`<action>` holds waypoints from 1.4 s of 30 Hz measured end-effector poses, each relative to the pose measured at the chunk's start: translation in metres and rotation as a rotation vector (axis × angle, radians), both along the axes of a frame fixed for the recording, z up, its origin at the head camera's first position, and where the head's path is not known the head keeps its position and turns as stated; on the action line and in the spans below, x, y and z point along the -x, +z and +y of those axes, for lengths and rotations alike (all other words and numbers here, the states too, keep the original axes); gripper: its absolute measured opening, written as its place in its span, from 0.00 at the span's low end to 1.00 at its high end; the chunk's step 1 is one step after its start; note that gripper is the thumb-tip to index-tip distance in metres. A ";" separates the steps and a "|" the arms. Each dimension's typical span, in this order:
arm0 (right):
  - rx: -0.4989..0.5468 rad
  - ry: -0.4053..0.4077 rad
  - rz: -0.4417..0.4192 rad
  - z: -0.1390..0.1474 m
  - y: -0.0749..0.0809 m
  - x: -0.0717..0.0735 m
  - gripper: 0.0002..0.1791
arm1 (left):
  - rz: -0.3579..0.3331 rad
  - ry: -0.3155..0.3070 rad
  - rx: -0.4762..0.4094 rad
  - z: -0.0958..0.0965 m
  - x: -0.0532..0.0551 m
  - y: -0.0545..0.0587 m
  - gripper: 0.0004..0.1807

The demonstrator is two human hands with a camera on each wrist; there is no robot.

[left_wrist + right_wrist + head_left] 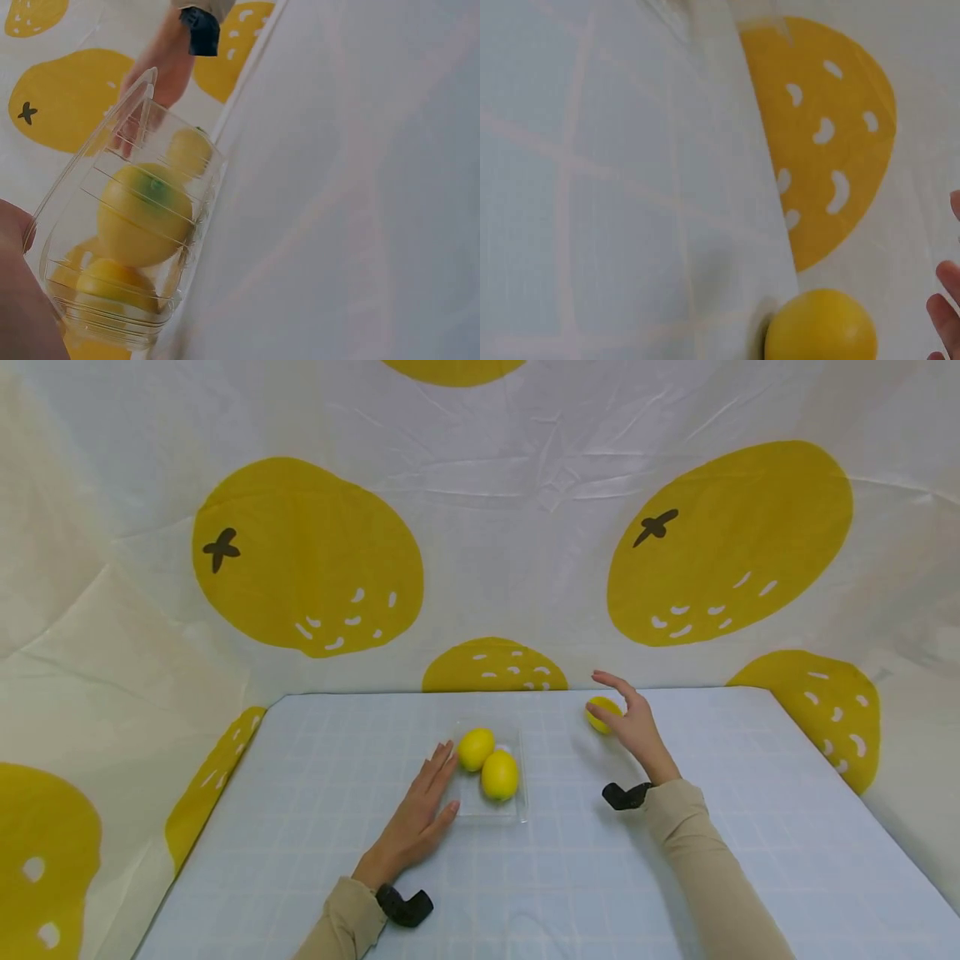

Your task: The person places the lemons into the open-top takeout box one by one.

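A clear plastic container stands near the middle of the table with two lemons in it, one farther back and one nearer. My left hand lies along its left side, fingers straight and fingertips right at the rim. In the left wrist view, part of that hand shows at the left edge beside the container wall. A third lemon sits on the table to the right and farther back. Over it reaches my right hand, thumb and fingers spread apart; the right wrist view shows fingertips separate from this lemon.
A pale checked cloth covers the table, whose back edge is close behind the third lemon. White fabric printed with large yellow fruit hangs behind and at the sides. A dark wrist device is strapped to each forearm.
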State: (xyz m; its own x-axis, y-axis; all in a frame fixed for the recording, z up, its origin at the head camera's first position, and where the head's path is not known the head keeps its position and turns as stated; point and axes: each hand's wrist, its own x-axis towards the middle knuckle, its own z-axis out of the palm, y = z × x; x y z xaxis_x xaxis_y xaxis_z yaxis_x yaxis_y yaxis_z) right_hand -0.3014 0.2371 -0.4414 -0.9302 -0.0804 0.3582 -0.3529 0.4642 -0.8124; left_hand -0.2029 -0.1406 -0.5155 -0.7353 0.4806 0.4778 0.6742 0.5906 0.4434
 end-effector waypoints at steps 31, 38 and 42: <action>-0.371 -0.003 -0.096 0.024 -0.024 0.013 0.34 | 0.028 -0.016 -0.013 -0.001 0.000 0.000 0.35; -0.412 -0.073 -0.159 0.020 -0.023 0.013 0.32 | 0.026 -0.025 -0.024 -0.001 0.000 0.000 0.35; -0.406 -0.069 -0.160 0.019 -0.024 0.013 0.31 | 0.032 -0.030 -0.028 0.000 0.000 0.001 0.35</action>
State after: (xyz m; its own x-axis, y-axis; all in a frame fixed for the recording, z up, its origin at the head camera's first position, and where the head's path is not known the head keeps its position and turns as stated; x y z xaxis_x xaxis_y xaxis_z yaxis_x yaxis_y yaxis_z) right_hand -0.3148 0.2563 -0.4658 -0.9795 -0.1208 0.1611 -0.1945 0.7747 -0.6016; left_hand -0.2028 -0.1409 -0.5145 -0.7049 0.4882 0.5145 0.7055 0.5576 0.4374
